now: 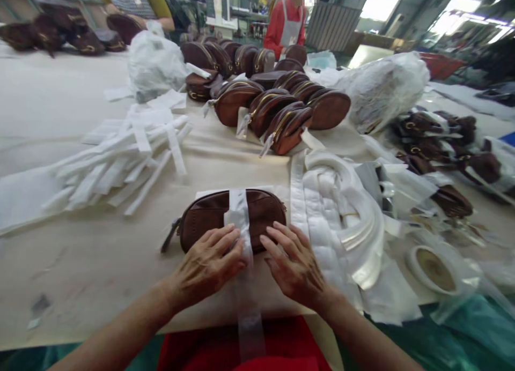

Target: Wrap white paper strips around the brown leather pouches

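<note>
A dark brown oval zip bag (205, 221) lies on the table before me, with its zip pull sticking out on the left. A translucent white wrapping strip (240, 205) crosses over its middle and trails down past the table edge toward my lap. My left hand (213, 257) is at the bag's near side, its fingers drawn together on the strip, thumb close to the forefinger. At the bag's near right part, my right hand (293, 261) has its fingers spread and touches the leather with the tips. A pale sheet shows behind the bag.
Loose white strips (116, 167) are heaped at left. Several brown bags (277, 113) stand in rows beyond. Rolled white wrapping (338, 210) and a tape roll (434, 269) lie at right, with bag parts (438, 138) behind. Two people work across the table.
</note>
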{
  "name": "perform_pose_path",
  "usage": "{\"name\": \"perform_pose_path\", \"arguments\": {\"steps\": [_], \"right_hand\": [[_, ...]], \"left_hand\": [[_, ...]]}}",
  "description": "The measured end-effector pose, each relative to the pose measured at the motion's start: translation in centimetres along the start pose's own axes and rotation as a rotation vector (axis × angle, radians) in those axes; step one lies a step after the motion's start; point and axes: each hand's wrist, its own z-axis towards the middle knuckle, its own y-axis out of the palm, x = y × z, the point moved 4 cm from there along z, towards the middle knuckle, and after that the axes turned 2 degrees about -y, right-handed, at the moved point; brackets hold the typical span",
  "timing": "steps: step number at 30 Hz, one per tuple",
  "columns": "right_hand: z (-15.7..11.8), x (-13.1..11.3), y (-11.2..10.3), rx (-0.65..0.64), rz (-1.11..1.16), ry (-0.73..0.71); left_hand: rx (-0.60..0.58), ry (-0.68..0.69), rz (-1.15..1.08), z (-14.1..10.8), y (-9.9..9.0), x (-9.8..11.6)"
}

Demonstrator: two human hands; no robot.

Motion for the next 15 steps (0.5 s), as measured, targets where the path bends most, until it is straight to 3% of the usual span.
{"name": "perform_pose_path", "arguments": {"steps": [7,11,15], "right_hand": [[5.2,2.4,0.6,-0.298,-0.028,-0.429],[5.7,3.4,0.7,-0.398,0.072,-0.608],[4.2,3.6,2.4,-0.280,0.066,-0.642]], "left_hand": [[-0.307,0.310,0.109,-0.2,-0.6,-2.0],[-0.268,0.356,0.178,-0.3,-0.5,-1.9],[-0.196,0.335,0.216,-0.8,0.5,-1.1]]}}
